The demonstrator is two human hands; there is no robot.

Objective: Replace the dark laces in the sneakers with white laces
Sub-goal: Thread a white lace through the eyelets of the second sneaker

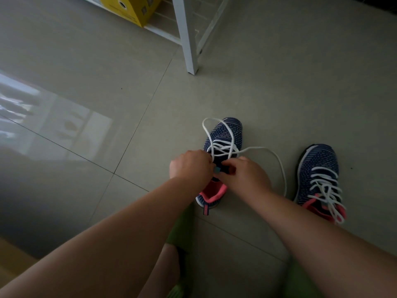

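While both hands work at frame centre, the left hand (pixel 190 166) and right hand (pixel 243 174) pinch the white lace (pixel 279 162) on the near sneaker (pixel 225 134), fingers curled.

Your left hand (pixel 190 166) and right hand (pixel 243 175) pinch the white lace (pixel 277 157) over the navy sneaker (pixel 227 134) on the floor (pixel 129 82); the second sneaker (pixel 318 168), laced white, sits to your right.

Left hand (pixel 190 166) and right hand (pixel 243 174) cover the near sneaker's (pixel 225 134) tongue and upper eyelets; fingertips and lace (pixel 221 145) ends beneath them unseen. Grip cannot be read. Yellow box (pixel 131 9) far beyond hands, cut by top edge.
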